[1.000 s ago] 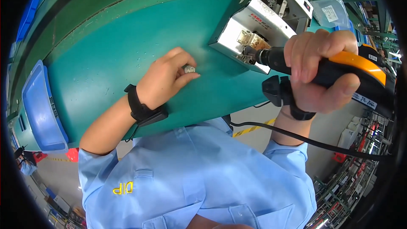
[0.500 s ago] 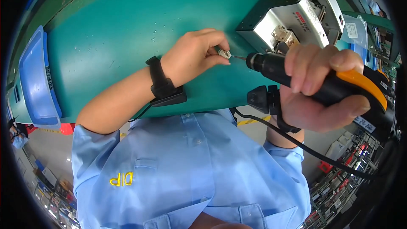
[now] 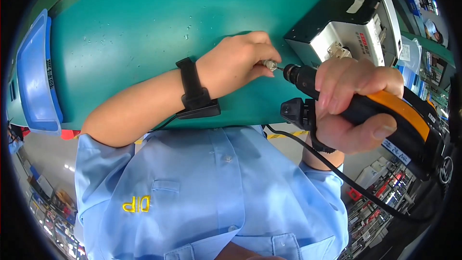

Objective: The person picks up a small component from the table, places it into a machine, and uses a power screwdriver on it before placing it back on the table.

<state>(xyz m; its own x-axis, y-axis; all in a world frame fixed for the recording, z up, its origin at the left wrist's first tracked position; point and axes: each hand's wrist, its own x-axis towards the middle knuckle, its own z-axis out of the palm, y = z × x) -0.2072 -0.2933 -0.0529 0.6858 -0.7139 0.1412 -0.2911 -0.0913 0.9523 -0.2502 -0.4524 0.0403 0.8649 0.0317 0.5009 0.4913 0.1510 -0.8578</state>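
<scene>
My left hand [image 3: 238, 62] pinches a small silver screw [image 3: 270, 64] between thumb and fingers, right at the tip of an electric screwdriver. My right hand [image 3: 353, 101] grips that black and orange screwdriver [image 3: 380, 110], which points left toward the screw. A black wrist strap sits on my left wrist [image 3: 192, 89]. Just beyond the screwdriver tip stands a grey and black metal box unit [image 3: 349, 24] with connectors on its open face, resting on the green bench [image 3: 159, 24].
A blue plastic bin [image 3: 33, 77] lies at the bench's left end. The screwdriver's black cable [image 3: 337, 173] hangs down past my right forearm. Shelves with boxes show at the far right, and the floor lies below the bench edge.
My left hand lifted off the bench with the screw and brought it to the screwdriver tip. The screwdriver has drawn back from the box unit toward me.
</scene>
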